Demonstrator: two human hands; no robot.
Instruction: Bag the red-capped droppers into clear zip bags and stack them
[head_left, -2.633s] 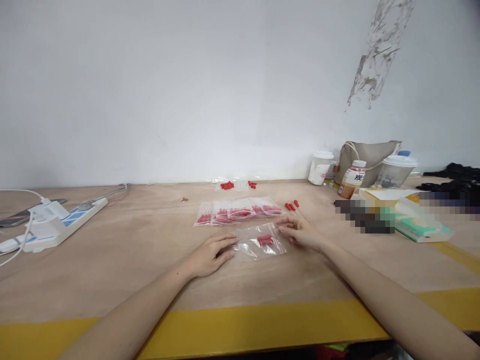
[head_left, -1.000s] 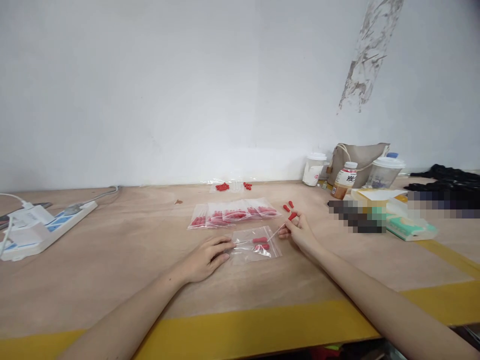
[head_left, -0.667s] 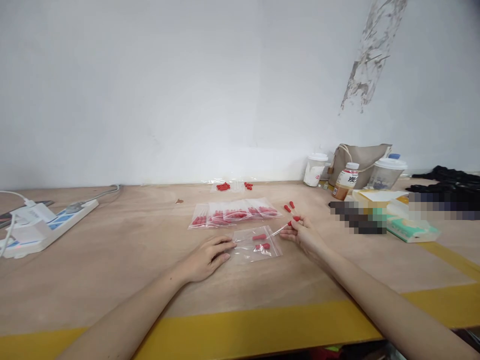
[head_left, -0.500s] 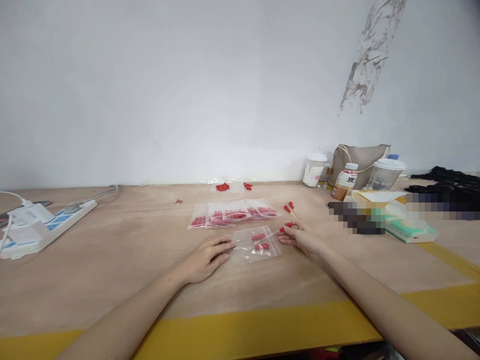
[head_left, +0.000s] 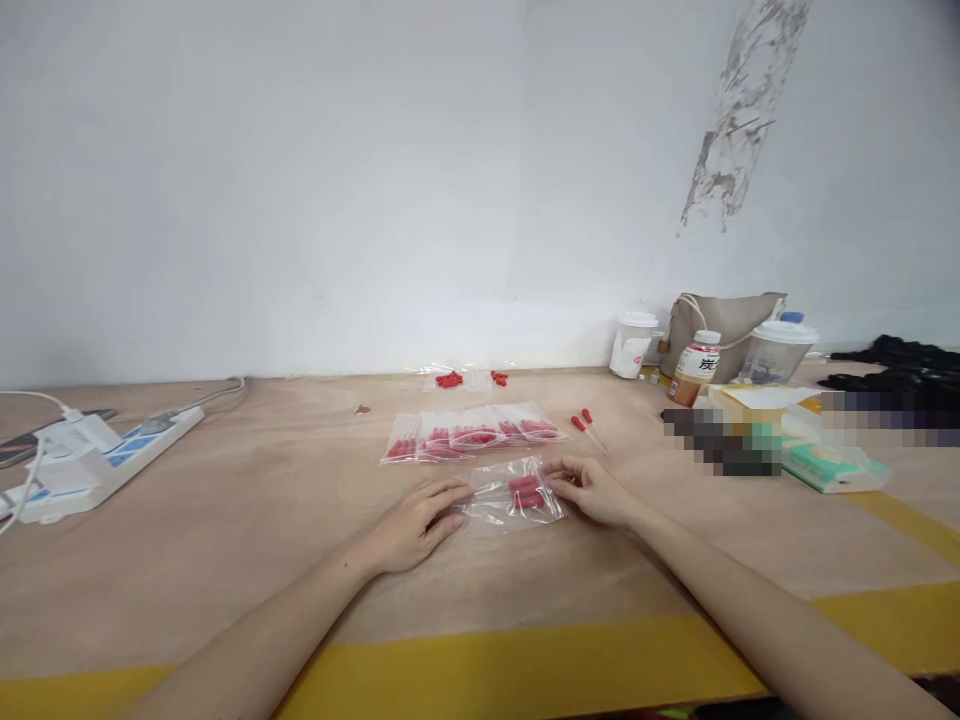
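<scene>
Left hand (head_left: 424, 525), right hand (head_left: 592, 490) flank clear bag (head_left: 491, 505)

It lies lower centre, red-bulbed droppers (head_left: 527, 492) inside. The left hand rests loose on its left edge; whether the right pinches the right edge, I cannot tell. Tabletop (head_left: 225, 520) runs down to a yellow strip (head_left: 487, 670)

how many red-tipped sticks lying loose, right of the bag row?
2. One red-tipped stick lies on the table beyond the right hand; the second stick is just right of it. The hand could hide more.
</scene>
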